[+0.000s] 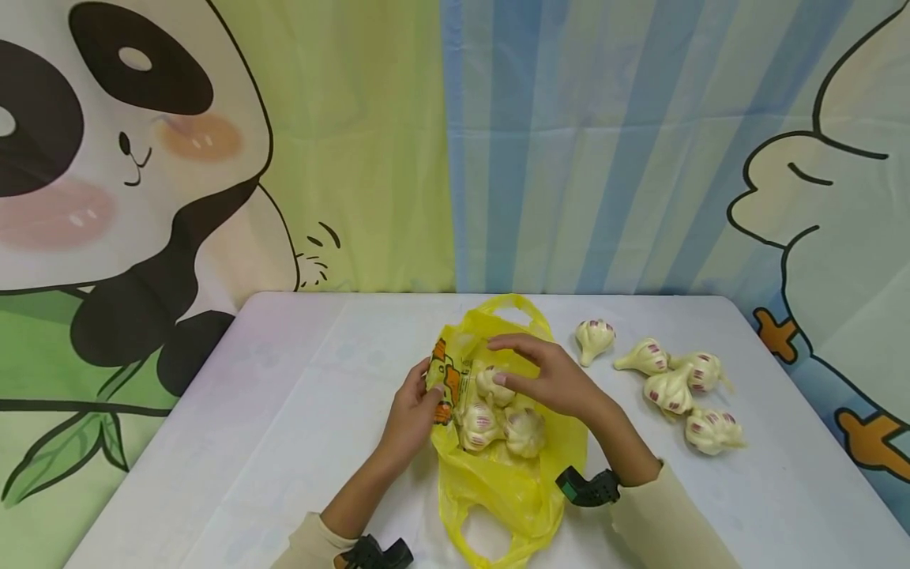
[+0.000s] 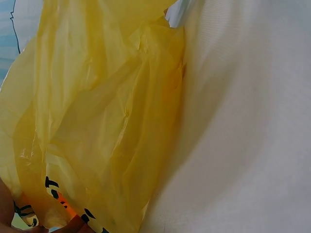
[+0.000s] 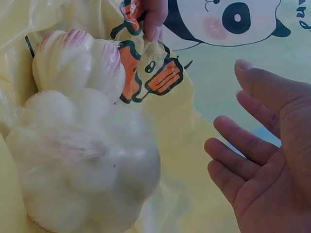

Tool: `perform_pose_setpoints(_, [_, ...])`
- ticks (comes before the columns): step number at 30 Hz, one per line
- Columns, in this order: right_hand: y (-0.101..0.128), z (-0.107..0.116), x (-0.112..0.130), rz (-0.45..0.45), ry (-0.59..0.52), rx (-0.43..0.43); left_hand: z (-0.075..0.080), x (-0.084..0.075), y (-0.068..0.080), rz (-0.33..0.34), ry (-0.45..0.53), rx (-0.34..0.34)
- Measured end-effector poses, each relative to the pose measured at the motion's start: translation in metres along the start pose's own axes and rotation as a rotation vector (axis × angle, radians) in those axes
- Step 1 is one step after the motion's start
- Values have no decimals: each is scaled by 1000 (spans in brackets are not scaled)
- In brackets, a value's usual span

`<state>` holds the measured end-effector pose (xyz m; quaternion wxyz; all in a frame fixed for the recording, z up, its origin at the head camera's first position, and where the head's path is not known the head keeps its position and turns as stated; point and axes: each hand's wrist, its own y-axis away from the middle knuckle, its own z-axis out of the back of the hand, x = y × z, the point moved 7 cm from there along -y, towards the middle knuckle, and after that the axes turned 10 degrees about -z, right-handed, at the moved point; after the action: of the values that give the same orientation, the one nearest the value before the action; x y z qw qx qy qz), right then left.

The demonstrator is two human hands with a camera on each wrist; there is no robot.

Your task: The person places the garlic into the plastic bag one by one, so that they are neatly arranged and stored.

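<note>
A yellow plastic bag [image 1: 508,498] with an orange cartoon print lies on the table, its opening facing up. Inside it are several garlic bulbs [image 1: 524,432], pale with purple streaks. My left hand [image 1: 411,415] pinches the bag's left edge beside the print, thumb on top; only bits of those fingers show in the left wrist view. Over the bag's opening hovers my right hand [image 1: 558,379], thumb and fingers spread apart. Its thumb is near the uppermost bulb [image 1: 490,383]. In the right wrist view, the right palm [image 3: 272,194] holds nothing and stands beside the bulbs.
On the table [image 1: 284,411] to the right of the bag, several more garlic bulbs [image 1: 668,391] lie in a loose group. One single bulb [image 1: 594,338] sits nearer the bag's top handle. A printed curtain [image 1: 355,158] hangs along the table's far edge.
</note>
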<state>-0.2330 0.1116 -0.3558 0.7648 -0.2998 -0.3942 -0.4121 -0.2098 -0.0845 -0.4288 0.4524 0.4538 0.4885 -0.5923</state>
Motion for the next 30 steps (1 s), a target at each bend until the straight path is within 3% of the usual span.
perform_pose_setpoints(6, [6,5,3,-4,-36,-5,0,2,-1,-5,20,9])
perform_pose_setpoints(17, [17,24,3,16,-60,-123,-3,1,-1,-2,27,22])
perform_pose_setpoints(25, [26,45,-2,113,-81,-248,-2,2,-1,2,38,18])
perform_pose_setpoints(30, [33,59,-2,77,-78,-366,-2,3,0,17,28,14])
